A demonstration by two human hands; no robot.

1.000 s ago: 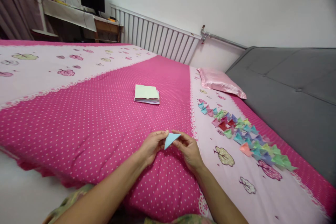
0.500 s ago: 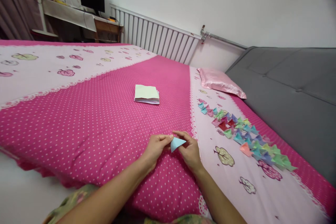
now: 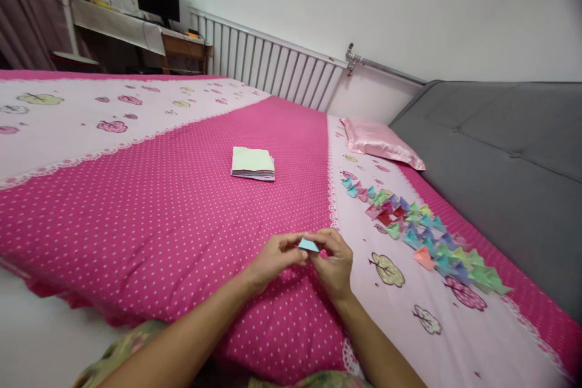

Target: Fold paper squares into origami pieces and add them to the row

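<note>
Blue folded paper (image 3: 308, 245) sits pinched by the left hand (image 3: 275, 259) and the right hand (image 3: 337, 262), directly between them above the pink bed (image 3: 182, 212), its long edge running crosswise.

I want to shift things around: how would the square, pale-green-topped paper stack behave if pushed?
The square, pale-green-topped paper stack would probably fan apart, since its edges sit unevenly and no binding shows. It seems unlikely to roll or tip, lying flat and low on the pink polka-dot fabric bedspread.
</note>
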